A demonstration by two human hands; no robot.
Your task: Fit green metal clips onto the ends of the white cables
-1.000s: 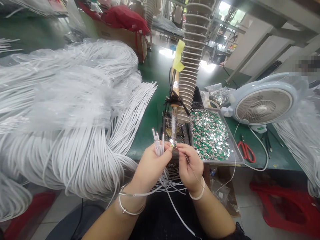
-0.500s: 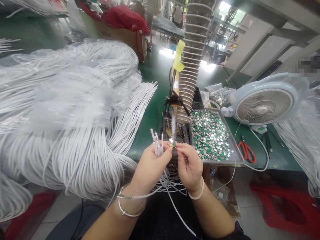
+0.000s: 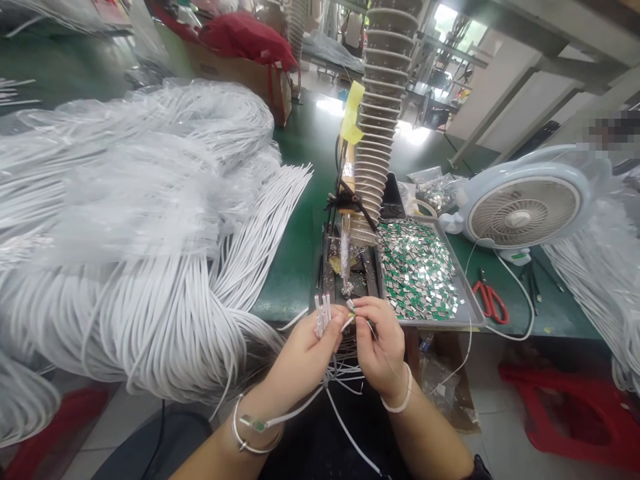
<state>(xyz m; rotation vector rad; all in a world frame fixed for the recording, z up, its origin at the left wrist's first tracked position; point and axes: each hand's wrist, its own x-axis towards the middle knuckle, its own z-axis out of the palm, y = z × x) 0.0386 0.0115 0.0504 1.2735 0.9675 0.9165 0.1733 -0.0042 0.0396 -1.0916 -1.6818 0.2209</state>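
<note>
Evidently held a bunch of white cables (image 3: 323, 317) in the left hand (image 3: 300, 350), just in front of the soldering iron (image 3: 346, 247), with the cut ends pointing up past the thumb. Looked light, smooth and bendy, likely to slide against one another in a loose grip; best taken in the fist, a little below the ends. Saw one cable angled out of the bunch toward the right hand (image 3: 380, 340), with a silver-and-green connector board (image 3: 351, 304) at its end, near the tip of the soldering iron and apparently apart from it. Judged the connector board tiny, stiff and fragile at the joint, and so better steadied by the cable right behind it.

Found the left fingers folded closed around the bunch, with the thumb pressed along its near side. Found the right thumb and forefinger almost together in a pinch beside the connector board, with a thin wire (image 3: 389, 363) running back through the hand toward the wrist. Could not tell contact with the connector board from mere closeness. Noticed, too, a second board (image 3: 257, 425) on a cable end by the left bracelet, and a gray tray (image 3: 470, 300) of loose boards to the right.
</note>
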